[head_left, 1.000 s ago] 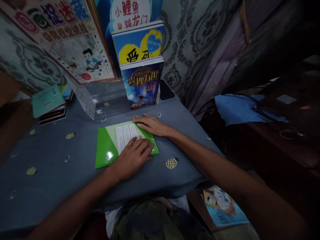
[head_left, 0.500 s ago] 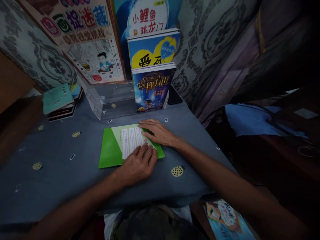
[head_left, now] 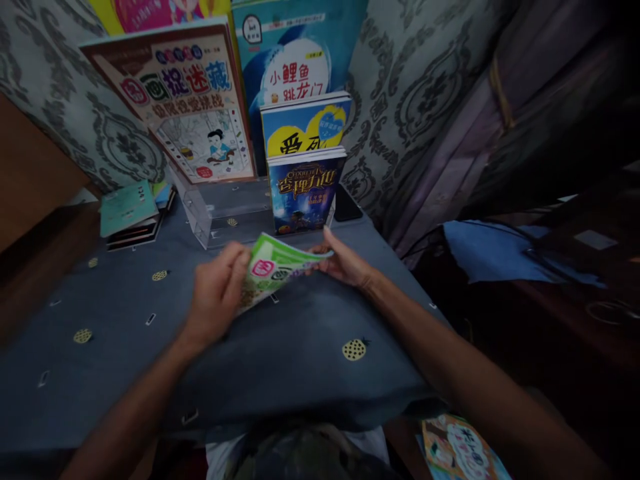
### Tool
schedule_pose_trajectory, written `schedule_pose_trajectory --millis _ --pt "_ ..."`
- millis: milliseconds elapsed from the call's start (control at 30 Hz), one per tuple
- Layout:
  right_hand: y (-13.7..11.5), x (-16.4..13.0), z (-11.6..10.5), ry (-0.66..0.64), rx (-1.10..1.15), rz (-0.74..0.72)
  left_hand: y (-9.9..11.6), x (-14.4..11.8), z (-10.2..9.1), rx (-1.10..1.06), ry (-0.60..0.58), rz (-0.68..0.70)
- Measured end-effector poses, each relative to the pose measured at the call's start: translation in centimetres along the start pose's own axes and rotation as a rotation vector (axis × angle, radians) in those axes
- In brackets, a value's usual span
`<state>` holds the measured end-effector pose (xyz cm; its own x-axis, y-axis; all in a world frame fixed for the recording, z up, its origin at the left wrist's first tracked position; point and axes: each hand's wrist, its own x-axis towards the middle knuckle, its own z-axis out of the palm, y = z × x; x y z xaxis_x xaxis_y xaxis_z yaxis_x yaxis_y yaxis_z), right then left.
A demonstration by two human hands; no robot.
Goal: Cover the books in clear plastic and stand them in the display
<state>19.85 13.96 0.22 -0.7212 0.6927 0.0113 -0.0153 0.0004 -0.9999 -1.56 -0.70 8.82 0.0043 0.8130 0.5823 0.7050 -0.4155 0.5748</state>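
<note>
A second ago the green booklet (head_left: 273, 269) lay flat on the table (head_left: 280, 347) with its back side up, and both hands pressed on it. Now it is lifted off the cloth and turned, so the cover with a pink round mark faces the camera. I judge that the pick-up is done and the booklet is now being turned or carried, not yet put anywhere.

The left hand (head_left: 217, 293) closes its fingers on the left edge of the booklet. The right hand (head_left: 345, 261) pinches the right edge, thumb on top. The booklet bends a little between them and hangs above the table, just in front of the standing books.

Count: one booklet is in the hands. Behind it three books stand in a row, one before the other: the dark blue book (head_left: 304, 197) in front, then a blue and yellow book (head_left: 305, 127), then a tall light blue book (head_left: 295, 60). One big puzzle book (head_left: 190, 107) leans at the left, behind a clear stand (head_left: 220, 213). One small pile of books (head_left: 133, 213) lies far left. One more book (head_left: 460, 450) lies on the floor at the lower right.
</note>
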Motion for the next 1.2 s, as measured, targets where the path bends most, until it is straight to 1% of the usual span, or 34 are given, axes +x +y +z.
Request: schedule_pose_trajectory --millis 67,133,200,267,333,367,467,533,567,600,667,767,833,933,1000,1067,1133,1200 --pt "-0.3 -0.3 -0.1 -0.017 0.101 -0.034 -0.5 1.3 -0.6 -0.187 0.11 -0.134" --pt "-0.8 -0.7 0.1 -0.062 0.147 -0.103 -1.5 2.4 -0.8 -0.407 0.198 -0.236" --pt "-1.3 -1.2 0.6 -0.139 0.172 -0.138 -2.6 3.4 -0.7 -0.594 0.267 -0.322" --pt "-1.8 -1.6 1.2 -0.231 0.19 -0.11 -4.0 4.0 -0.4 -0.711 0.307 -0.419" --pt "-2.1 -2.0 1.8 -0.311 0.221 -0.057 -5.5 4.2 0.2 -0.77 0.29 -0.541" --pt "-2.2 -2.0 1.9 -0.35 0.235 -0.031 -6.3 4.1 0.6 -0.779 0.262 -0.61" --pt "-2.0 -1.9 2.0 -0.448 0.208 0.072 -8.6 3.2 1.9 -0.729 0.187 -0.787" --pt "-1.3 -1.4 1.7 -0.488 0.15 0.17 -10.0 2.4 2.6 -0.638 0.155 -0.846" --pt "-0.9 -1.2 1.5 -0.485 0.132 0.215 -10.6 1.9 2.8 -0.584 0.133 -0.853" --pt "-0.4 -0.9 1.3 -0.471 0.125 0.253 -11.1 1.5 2.9 -0.52 0.108 -0.841" --pt "0.4 -0.5 1.0 -0.417 0.111 0.308 -12.1 0.8 2.8 -0.346 0.047 -0.76" --pt "1.0 -0.2 0.9 -0.296 0.037 0.33 -13.0 0.0 2.0 -0.005 -0.056 -0.549" --pt "0.9 -0.2 1.1 -0.23 -0.038 0.329 -13.1 -0.3 1.5 0.205 -0.153 -0.451" --pt "0.5 -0.3 1.6 -0.167 -0.164 0.32 -12.3 -0.5 0.9 0.506 -0.313 -0.417" --pt "0.1 -0.4 2.0 -0.093 -0.286 0.27 -11.5 -0.6 0.7 0.685 -0.39 -0.419" --pt "-0.2 -0.4 2.4 0.013 -0.481 0.166 -11.0 -0.6 0.7 0.787 -0.421 -0.387" --pt "-0.3 -0.5 2.8 0.137 -0.714 0.049 -11.1 -0.7 0.8 0.795 -0.4 -0.305" --pt "0.0 -0.5 3.2 0.248 -0.891 -0.026 -11.6 -0.8 1.0 0.746 -0.363 -0.207"
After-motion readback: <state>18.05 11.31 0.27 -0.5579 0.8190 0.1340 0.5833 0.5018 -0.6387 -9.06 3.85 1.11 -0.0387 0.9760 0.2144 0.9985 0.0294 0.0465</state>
